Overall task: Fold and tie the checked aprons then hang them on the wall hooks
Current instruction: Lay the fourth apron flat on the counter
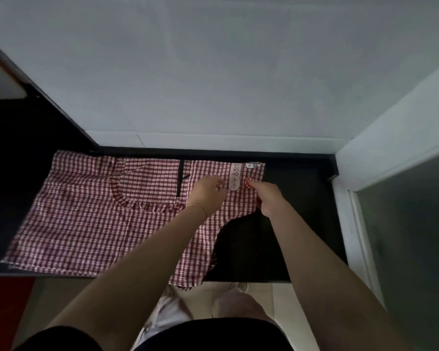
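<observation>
1. The checked apron is lying spread flat on a dark counter, its red-and-white fabric running from the counter's left part to past the middle, with its bib end reaching toward the right.
2. The apron's near corner is hanging over the counter's front edge, just above the person's lap.
3. The left hand is resting palm down on the bib part of the apron; its fingers are bending at the tips and pressing into the cloth beside a pale label sewn onto the fabric.
4. Whether those fingertips are pinching a fold of cloth or only pressing it flat is not something the view is showing clearly.
5. The right hand is lying on the apron's right edge, its fingers curling around the fabric there and gripping it, with the thumb side pointing toward a small red dotted patch.
6. The two hands are sitting near each other, the label between them.
7. A black strap is running across the apron just left of the left hand.
8. A rounded pocket with a frilled edge is showing on the apron's middle, left of the strap.
9. A pale wall is rising behind the counter, and a frosted panel is standing to the right.
</observation>
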A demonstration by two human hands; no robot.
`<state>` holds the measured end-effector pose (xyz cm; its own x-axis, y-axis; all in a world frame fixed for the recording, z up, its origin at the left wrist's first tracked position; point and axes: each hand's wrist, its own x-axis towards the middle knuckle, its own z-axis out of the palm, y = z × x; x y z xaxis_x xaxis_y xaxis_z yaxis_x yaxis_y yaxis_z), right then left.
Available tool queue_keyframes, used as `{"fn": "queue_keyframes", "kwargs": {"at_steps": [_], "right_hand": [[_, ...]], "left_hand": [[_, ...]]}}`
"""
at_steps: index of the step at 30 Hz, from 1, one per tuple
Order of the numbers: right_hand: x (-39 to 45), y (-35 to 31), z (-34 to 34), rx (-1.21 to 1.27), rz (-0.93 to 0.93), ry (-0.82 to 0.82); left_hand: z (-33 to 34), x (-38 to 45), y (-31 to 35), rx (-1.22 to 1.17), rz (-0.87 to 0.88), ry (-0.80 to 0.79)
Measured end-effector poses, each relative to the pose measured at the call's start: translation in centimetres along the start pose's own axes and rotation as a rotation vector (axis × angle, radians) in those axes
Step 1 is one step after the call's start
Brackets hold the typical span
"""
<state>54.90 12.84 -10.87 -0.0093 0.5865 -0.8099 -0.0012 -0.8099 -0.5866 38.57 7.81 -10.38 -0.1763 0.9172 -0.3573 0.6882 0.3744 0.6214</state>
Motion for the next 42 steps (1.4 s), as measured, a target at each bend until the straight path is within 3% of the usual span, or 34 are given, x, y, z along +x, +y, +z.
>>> {"fn": "queue_keyframes", "kwargs": {"at_steps": [7,11,13,17,21,24,33,36,39,42], "right_hand": [[-1.9,-1.5,2.9,-0.289,-0.271,-0.291],[-2.4,-2.2,3.9,-0.55,-0.245,-0.424],[-2.5,-2.6,4.4,-0.621,-0.281,-0.358],[-1.3,-3.2,5.3,-0.657,-0.457,0.008],[-1.7,-4.2,7.4,-0.806,-0.539,-0.131],[-2.3,-4.9,9.3,-0.724,-0.537,-0.177],[-2.0,-5.1,9.0,-0.891,-0.622,0.106],[-2.5,-5.0,7.9,-0.857,-0.64,0.165],[-3.3,-5.3,6.2,-0.733,-0.597,0.11],[-3.5,-6.3,4.0,-0.583,-0.533,0.142]], "left_hand": [[-0.9,0.7,3.1,-0.394,-0.162,0.131],[-2.9,1.8,0.6,-0.315,-0.265,0.201],[-4.0,2.1,-1.4,-0.289,-0.286,0.159],[-6.1,2.0,-3.8,-0.293,-0.213,0.052],[-7.5,2.6,-5.0,-0.32,-0.15,-0.003],[-8.5,3.3,-5.8,-0.292,-0.13,-0.029],[-8.2,4.3,-5.4,-0.353,-0.114,-0.095],[-7.5,4.0,-4.2,-0.354,-0.119,-0.292],[-5.7,3.5,-3.9,-0.464,-0.208,-0.437],[-4.6,3.7,-4.5,-0.184,-0.129,-0.359]]}}
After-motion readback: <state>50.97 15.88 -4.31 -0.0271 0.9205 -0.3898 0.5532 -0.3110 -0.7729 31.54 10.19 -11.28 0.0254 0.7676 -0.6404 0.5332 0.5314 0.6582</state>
